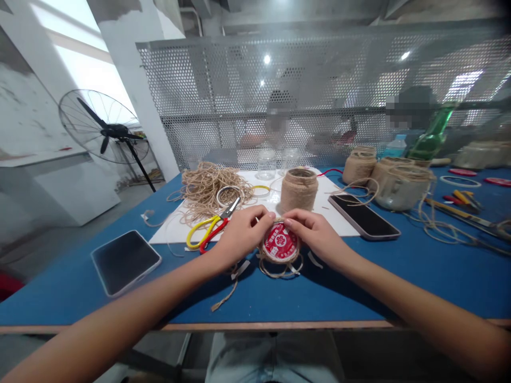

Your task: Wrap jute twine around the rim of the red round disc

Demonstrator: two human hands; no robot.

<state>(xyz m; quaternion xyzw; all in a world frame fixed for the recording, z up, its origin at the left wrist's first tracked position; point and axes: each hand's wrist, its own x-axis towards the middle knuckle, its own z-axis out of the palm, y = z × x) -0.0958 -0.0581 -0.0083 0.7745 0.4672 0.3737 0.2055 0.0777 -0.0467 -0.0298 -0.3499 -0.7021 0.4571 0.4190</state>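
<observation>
My left hand [248,230] and my right hand [315,231] pinch the upper edge of a tape roll [280,242] from both sides. Its round red label carries white print, and twine runs around its rim. Loose loops of jute twine [275,275] lie just below it, and a frayed twine end [219,305] trails toward me. Small white strips [240,270] lie beside the roll. Scissors [217,223] with yellow and red handles rest by my left hand, blades partly open. Behind the roll stands a jar wrapped in twine [299,190].
A twine heap [211,189] lies on white paper [339,226]. Phones lie left [125,261] and right [365,217]. Wrapped jars [403,186], a green bottle [433,133] and pliers [465,199] occupy the right. People sit behind a perforated screen [223,96].
</observation>
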